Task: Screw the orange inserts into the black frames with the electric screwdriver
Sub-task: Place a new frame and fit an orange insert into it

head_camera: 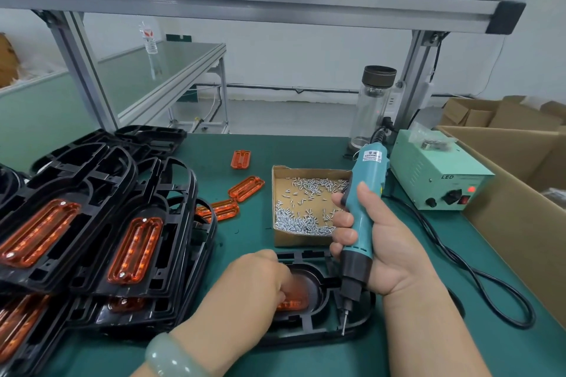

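Nearest, the left hand (260, 281) curls its fingers onto the orange insert (292, 301), holding it in the black frame (309, 326) lying flat on the mat (514, 352). The insert looks light, thin and crackable, so it is best steadied by its edges. The right hand (379, 242) clenches the electric screwdriver (363, 208), bit low by the frame's rail. Beyond lie a screw box (306, 236) and loose inserts (246, 188)

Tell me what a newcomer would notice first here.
The right hand grips a teal electric screwdriver at centre, its bit pointing down at a black frame. The left hand holds an orange insert in that frame. At left lies a stack of black frames with orange inserts.
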Demonstrator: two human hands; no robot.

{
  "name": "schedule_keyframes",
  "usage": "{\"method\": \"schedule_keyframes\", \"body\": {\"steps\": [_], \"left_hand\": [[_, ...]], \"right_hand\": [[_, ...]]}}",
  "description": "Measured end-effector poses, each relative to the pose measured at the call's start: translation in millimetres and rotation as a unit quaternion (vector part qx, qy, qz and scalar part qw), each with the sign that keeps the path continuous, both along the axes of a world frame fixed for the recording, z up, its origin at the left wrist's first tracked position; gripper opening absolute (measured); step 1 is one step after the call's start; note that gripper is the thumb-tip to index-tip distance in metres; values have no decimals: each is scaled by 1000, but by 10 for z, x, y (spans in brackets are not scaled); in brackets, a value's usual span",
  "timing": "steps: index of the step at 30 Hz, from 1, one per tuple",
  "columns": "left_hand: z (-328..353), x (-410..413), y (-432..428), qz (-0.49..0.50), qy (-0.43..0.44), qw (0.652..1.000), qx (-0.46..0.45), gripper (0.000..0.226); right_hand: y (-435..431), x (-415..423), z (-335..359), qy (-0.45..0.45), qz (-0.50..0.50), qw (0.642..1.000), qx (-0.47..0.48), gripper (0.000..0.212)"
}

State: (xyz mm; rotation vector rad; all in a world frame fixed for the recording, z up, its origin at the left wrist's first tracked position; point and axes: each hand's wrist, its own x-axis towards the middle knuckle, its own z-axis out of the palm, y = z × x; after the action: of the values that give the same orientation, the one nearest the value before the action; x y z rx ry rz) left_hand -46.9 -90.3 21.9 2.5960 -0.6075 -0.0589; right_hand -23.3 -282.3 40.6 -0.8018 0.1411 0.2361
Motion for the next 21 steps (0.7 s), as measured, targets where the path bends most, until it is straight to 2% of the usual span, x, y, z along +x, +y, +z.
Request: {"method": "schedule_keyframes", "body": {"steps": [3, 12, 15, 19, 21], "left_hand": [[-16, 5, 29, -25, -13, 999, 21, 24], [-64, -39, -17, -13, -6, 999, 49, 26], [25, -44, 1, -10, -5, 1000, 19, 21], [299, 131, -108, 26, -81, 996, -36, 17], [387, 321, -218, 50, -112, 992, -28, 22]], "right_hand": [[-2, -3, -3, 0, -3, 1000, -1, 42], [21, -13, 6, 1, -8, 1000, -17, 42], [36, -20, 11, -1, -4, 1000, -14, 41], [39, -22, 26, 2, -3, 1000, -6, 39], [54, -22, 36, 0, -6, 1000, -8, 38]]}}
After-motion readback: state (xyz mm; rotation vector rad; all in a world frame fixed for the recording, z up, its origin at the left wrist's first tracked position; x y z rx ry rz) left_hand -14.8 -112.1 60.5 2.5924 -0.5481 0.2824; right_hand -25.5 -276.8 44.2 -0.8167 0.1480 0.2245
